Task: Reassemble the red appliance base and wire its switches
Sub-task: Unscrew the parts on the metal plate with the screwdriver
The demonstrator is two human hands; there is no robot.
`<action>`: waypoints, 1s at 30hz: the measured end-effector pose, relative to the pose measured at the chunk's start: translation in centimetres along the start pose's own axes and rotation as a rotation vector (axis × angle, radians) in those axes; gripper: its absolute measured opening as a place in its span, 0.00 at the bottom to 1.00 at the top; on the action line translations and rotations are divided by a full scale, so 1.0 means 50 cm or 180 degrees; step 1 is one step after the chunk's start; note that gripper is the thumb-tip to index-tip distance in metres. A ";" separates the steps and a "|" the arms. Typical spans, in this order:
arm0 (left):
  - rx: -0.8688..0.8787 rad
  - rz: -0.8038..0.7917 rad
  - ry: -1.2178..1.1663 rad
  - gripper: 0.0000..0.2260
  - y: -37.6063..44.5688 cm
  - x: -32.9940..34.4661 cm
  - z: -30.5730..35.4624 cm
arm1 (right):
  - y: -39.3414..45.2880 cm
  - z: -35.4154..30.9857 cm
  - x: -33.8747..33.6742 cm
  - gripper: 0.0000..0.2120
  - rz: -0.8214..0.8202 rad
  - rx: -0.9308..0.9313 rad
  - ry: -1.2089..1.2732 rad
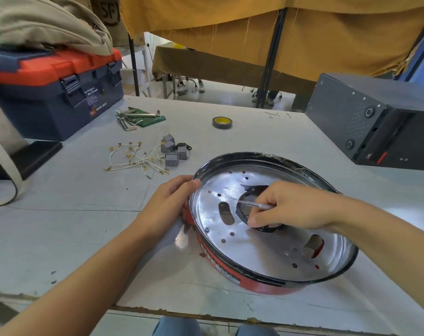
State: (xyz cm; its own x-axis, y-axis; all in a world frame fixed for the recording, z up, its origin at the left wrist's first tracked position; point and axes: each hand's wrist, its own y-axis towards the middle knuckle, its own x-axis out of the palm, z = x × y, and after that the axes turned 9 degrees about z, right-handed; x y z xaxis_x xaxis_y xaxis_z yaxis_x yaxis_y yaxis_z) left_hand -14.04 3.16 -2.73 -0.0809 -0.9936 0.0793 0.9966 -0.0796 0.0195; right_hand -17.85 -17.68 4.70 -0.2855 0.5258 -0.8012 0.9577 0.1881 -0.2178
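I have the red base (242, 277) lying right of centre in the frame, its shiny metal plate (266, 241) facing up. My left hand (168, 207) grips the rim on the left side, fingers curled over the edge, steadying it. My right hand (291, 207) pinches a thin screwdriver (253, 204) over the dark ring (240, 212) at the plate's central hole; its shaft runs nearly level, tip pointing left toward my left hand. I cannot tell what the tip touches.

The switches (173, 150) and white wires (138, 158) lie in a loose pile toward the upper left of the base, well apart from it. My left hand is the nearer one to them, so I judge that it should fetch them while the right keeps the tool.
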 end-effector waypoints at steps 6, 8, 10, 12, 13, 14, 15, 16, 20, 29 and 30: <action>0.0241 0.0461 0.0493 0.14 0.014 -0.018 -0.011 | 0.007 -0.006 0.006 0.10 0.0027 0.0096 0.0002; 0.0519 0.0821 0.0874 0.09 0.029 -0.030 -0.010 | 0.006 -0.008 0.008 0.10 0.0038 0.0129 -0.0062; 0.0681 0.1073 0.1107 0.09 0.042 -0.042 -0.007 | 0.005 -0.011 0.009 0.10 0.0066 0.0169 -0.0114; 0.0699 0.1259 0.1265 0.10 0.052 -0.058 -0.003 | 0.006 -0.013 0.012 0.12 0.0105 0.0221 -0.0099; 0.0682 0.1290 0.1377 0.10 0.056 -0.066 0.001 | 0.006 -0.014 0.013 0.13 0.0137 0.0248 -0.0071; 0.0666 0.1253 0.1543 0.10 0.060 -0.074 0.007 | 0.007 -0.015 0.014 0.13 0.0173 0.0275 -0.0043; 0.0665 0.1152 0.1781 0.09 0.064 -0.081 0.013 | 0.008 -0.016 0.015 0.14 0.0212 0.0297 -0.0023; 0.0680 0.1013 0.2069 0.09 0.068 -0.089 0.019 | 0.008 -0.016 0.016 0.14 0.0249 0.0314 -0.0007; 0.0781 0.0563 0.3038 0.11 0.093 -0.106 0.035 | 0.008 -0.017 0.015 0.15 0.0271 0.0354 0.0054; 0.1254 -0.0283 0.3644 0.21 0.119 -0.106 0.010 | -0.006 0.000 0.000 0.11 0.0141 0.0420 0.0032; 0.1324 -0.0617 0.3659 0.23 0.113 -0.104 0.003 | -0.007 0.002 -0.001 0.11 0.0111 0.0416 0.0048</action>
State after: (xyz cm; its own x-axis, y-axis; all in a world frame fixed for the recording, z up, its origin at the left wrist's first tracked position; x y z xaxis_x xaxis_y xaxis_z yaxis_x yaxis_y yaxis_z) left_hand -8.00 7.90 -2.86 0.0412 -0.4790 -0.8768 0.8726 -0.4103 0.2652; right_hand -18.15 -17.89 4.76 -0.2515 0.5428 -0.8013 0.9633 0.0602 -0.2615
